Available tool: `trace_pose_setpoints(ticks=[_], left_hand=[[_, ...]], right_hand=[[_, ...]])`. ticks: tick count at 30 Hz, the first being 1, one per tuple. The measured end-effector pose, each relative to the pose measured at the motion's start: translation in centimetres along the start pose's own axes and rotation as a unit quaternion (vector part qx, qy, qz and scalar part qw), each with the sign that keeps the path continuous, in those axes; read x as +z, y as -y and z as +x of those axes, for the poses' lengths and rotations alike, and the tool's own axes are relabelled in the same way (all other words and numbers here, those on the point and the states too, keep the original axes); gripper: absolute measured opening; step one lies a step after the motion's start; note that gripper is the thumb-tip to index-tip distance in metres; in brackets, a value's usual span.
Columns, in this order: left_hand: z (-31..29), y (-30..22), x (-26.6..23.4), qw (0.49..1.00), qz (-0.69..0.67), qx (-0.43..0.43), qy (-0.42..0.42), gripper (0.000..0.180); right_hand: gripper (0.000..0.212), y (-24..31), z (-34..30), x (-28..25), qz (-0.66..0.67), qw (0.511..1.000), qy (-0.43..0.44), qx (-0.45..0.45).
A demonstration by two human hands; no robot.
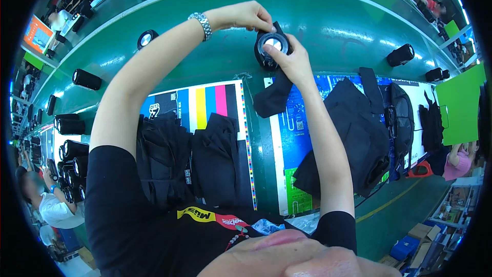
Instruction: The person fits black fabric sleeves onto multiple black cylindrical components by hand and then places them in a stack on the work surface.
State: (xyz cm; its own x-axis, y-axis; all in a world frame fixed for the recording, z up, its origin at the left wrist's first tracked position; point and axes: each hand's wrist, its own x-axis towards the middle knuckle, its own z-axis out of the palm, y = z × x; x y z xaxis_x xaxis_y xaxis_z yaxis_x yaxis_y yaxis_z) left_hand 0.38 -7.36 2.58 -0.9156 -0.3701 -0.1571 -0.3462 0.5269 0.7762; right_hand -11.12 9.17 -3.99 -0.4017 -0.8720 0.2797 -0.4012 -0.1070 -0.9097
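A black cylindrical speaker (273,46) with a round silver end is held above the green bench, its end turned up toward me. My right hand (295,63) grips it from the right, thumb across the silver end. At its upper edge, my left hand (252,16) is closed, fingertips pinching a pointed corner of dark material that looks like cloth. Below the speaker lies a black cloth piece (271,96); whether it joins the pinched corner is hidden. Stacks of folded black cloth (215,156) lie under my left arm, and a larger black cloth pile (353,128) lies by my right forearm.
The green bench (205,66) carries printed boards (243,123) under the cloth. Other speakers stand around: one (147,39) behind my left forearm, one (86,79) at left, one (401,55) at right. More speakers (74,166) cluster near a co-worker (56,208). A green panel (461,107) stands at right.
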Motion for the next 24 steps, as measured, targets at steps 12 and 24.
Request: trace_pose_setpoints(ticks=[12, 24], left_hand=[[-0.4, -3.7, 1.8, 0.974, 0.049, 0.158, -0.153, 0.028], [-1.7, -2.8, 4.9, 0.941, 0.089, 0.233, -0.227, 0.026]], right_hand=[[0.052, -3.4, 2.3, -1.4, 0.040, 0.998, -0.017, 0.045], [0.060, -1.2, 3.2, -9.0, -0.015, 0.995, 0.097, -0.010]])
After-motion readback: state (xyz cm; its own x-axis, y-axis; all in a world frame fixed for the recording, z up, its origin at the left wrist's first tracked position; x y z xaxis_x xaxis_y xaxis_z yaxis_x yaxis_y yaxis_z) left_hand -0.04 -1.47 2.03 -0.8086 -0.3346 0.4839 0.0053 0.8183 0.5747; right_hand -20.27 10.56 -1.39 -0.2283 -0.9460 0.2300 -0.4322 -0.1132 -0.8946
